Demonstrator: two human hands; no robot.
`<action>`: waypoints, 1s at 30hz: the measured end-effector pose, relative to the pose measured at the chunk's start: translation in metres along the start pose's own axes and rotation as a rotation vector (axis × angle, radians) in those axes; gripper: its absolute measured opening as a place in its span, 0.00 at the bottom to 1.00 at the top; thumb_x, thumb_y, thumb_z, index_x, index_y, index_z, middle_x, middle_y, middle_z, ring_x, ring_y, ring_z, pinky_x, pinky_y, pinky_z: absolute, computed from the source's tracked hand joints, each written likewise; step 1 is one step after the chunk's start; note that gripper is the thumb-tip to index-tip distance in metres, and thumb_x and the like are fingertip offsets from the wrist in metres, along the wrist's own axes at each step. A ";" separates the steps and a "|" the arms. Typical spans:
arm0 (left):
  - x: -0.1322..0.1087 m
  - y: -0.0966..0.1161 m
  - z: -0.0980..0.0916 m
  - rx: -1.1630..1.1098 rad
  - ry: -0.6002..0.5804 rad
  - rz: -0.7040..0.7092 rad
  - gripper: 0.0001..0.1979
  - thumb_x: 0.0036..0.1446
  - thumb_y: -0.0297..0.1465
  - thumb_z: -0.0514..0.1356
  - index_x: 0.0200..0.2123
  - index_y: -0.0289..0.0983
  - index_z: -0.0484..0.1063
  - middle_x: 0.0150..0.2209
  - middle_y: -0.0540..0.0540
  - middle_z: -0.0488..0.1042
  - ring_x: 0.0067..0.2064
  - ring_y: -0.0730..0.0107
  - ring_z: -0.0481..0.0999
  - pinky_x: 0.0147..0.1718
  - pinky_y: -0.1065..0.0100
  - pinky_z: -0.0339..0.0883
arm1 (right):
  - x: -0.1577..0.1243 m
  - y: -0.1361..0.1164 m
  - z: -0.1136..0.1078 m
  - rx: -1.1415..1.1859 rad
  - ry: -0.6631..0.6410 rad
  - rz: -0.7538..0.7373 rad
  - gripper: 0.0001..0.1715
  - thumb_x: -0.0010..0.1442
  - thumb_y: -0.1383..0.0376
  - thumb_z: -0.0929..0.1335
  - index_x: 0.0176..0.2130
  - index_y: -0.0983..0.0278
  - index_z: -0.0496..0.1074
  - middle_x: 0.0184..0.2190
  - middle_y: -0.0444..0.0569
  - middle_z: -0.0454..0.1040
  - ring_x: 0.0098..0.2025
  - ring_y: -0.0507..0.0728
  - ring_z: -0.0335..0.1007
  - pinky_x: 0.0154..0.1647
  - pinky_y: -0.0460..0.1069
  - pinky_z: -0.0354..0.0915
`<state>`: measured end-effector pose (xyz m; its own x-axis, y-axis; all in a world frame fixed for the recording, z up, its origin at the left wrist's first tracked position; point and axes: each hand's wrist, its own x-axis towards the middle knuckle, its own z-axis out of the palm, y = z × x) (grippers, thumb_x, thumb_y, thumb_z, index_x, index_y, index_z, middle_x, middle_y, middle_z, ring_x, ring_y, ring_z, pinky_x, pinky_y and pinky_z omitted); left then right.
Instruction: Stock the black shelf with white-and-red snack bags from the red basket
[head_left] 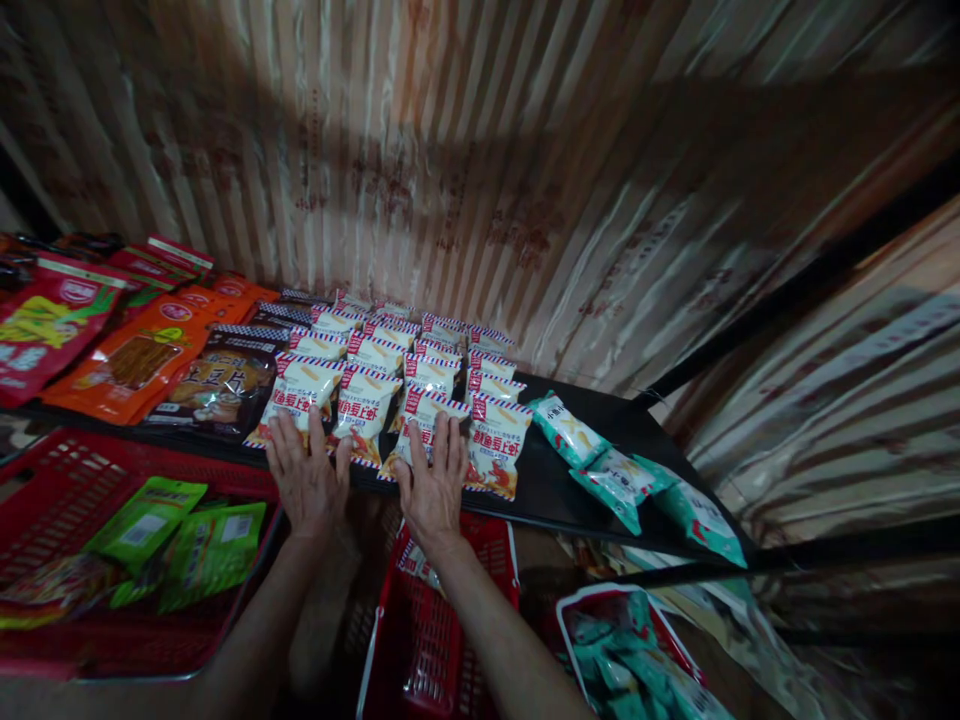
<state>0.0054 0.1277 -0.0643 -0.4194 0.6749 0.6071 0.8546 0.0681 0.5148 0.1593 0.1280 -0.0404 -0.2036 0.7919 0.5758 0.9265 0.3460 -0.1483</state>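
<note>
Rows of small white snack bags with red lettering and striped edges lie overlapping on a black shelf [555, 480]. My left hand [306, 480] rests with fingers spread on the lower part of the front-left snack bag [304, 380]. On another front snack bag [435, 408], my right hand [435, 480] lies with its fingers stretched out. Neither hand grips anything. Beside my right hand is the rightmost front snack bag [499, 440]. Between my hands sits one more white snack bag [366, 405].
Left on the shelf lie brown bags [217, 375], orange bags [142, 345] and red bags [56, 320]. Teal bags [611, 475] lie at the right. Below stand red baskets [67, 465], one holding green packets [214, 550], another teal bags. A striped curtain [450, 150] hangs behind.
</note>
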 end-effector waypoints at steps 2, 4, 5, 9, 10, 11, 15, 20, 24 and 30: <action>-0.001 0.000 0.001 0.012 0.003 0.006 0.33 0.59 0.39 0.54 0.64 0.33 0.50 0.67 0.29 0.39 0.67 0.46 0.38 0.61 0.43 0.40 | 0.001 0.001 0.000 -0.003 0.005 -0.011 0.29 0.63 0.62 0.62 0.62 0.61 0.57 0.68 0.57 0.39 0.68 0.66 0.31 0.61 0.65 0.45; -0.001 0.000 0.002 0.017 0.015 0.018 0.34 0.59 0.39 0.55 0.64 0.33 0.50 0.67 0.29 0.39 0.67 0.45 0.37 0.61 0.42 0.40 | 0.002 0.001 0.001 -0.010 0.004 -0.011 0.28 0.62 0.62 0.62 0.61 0.61 0.58 0.68 0.57 0.39 0.68 0.67 0.31 0.61 0.65 0.46; -0.001 0.000 0.002 0.020 0.022 0.024 0.34 0.58 0.39 0.55 0.64 0.33 0.49 0.67 0.29 0.39 0.67 0.45 0.37 0.61 0.42 0.40 | 0.002 0.001 0.001 -0.014 0.003 -0.010 0.28 0.62 0.62 0.62 0.61 0.61 0.58 0.68 0.57 0.39 0.68 0.67 0.32 0.61 0.65 0.46; -0.002 -0.001 0.004 0.028 0.027 0.035 0.34 0.59 0.39 0.55 0.64 0.33 0.49 0.67 0.29 0.38 0.67 0.46 0.36 0.61 0.43 0.40 | 0.002 0.002 0.004 -0.026 0.010 -0.016 0.28 0.62 0.62 0.62 0.61 0.61 0.59 0.68 0.56 0.38 0.68 0.67 0.34 0.61 0.64 0.47; -0.002 -0.001 0.005 0.025 0.023 0.033 0.34 0.59 0.39 0.55 0.64 0.34 0.49 0.67 0.30 0.37 0.67 0.46 0.36 0.61 0.43 0.40 | 0.002 0.002 0.004 -0.029 0.016 -0.021 0.28 0.62 0.62 0.62 0.61 0.61 0.59 0.68 0.56 0.37 0.68 0.67 0.34 0.61 0.64 0.47; -0.002 -0.001 0.005 0.018 0.021 0.028 0.33 0.59 0.39 0.54 0.64 0.34 0.49 0.67 0.30 0.37 0.67 0.47 0.36 0.61 0.43 0.40 | 0.002 0.003 0.005 -0.030 0.023 -0.027 0.28 0.62 0.62 0.62 0.61 0.60 0.59 0.68 0.55 0.36 0.68 0.67 0.33 0.61 0.64 0.48; -0.002 -0.002 0.005 0.008 0.034 0.016 0.33 0.59 0.38 0.54 0.64 0.33 0.49 0.67 0.31 0.36 0.67 0.47 0.35 0.61 0.43 0.38 | 0.000 0.006 0.006 -0.015 0.036 -0.058 0.29 0.62 0.63 0.63 0.62 0.59 0.57 0.69 0.54 0.34 0.68 0.67 0.33 0.60 0.64 0.49; 0.000 -0.006 0.003 -0.001 0.022 0.013 0.33 0.60 0.37 0.53 0.64 0.30 0.47 0.67 0.29 0.36 0.68 0.49 0.35 0.61 0.45 0.41 | -0.004 0.008 0.005 0.002 0.046 -0.092 0.33 0.62 0.63 0.63 0.64 0.57 0.51 0.69 0.54 0.30 0.68 0.68 0.34 0.60 0.65 0.50; 0.002 -0.007 0.000 -0.004 0.027 0.014 0.32 0.60 0.37 0.52 0.63 0.28 0.49 0.66 0.26 0.39 0.67 0.49 0.38 0.61 0.47 0.44 | -0.003 0.007 0.006 0.001 0.060 -0.104 0.35 0.62 0.63 0.63 0.65 0.55 0.47 0.69 0.54 0.30 0.68 0.68 0.34 0.59 0.66 0.51; 0.003 -0.008 -0.001 -0.038 0.076 -0.016 0.32 0.60 0.37 0.52 0.63 0.29 0.48 0.66 0.27 0.41 0.67 0.49 0.37 0.61 0.45 0.42 | -0.003 0.007 0.006 0.005 0.066 -0.112 0.37 0.62 0.63 0.63 0.65 0.55 0.44 0.69 0.54 0.30 0.68 0.68 0.35 0.59 0.66 0.51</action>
<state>-0.0031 0.1283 -0.0666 -0.4562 0.6164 0.6418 0.8359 0.0493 0.5467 0.1648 0.1314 -0.0483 -0.2842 0.7136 0.6403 0.8976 0.4328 -0.0840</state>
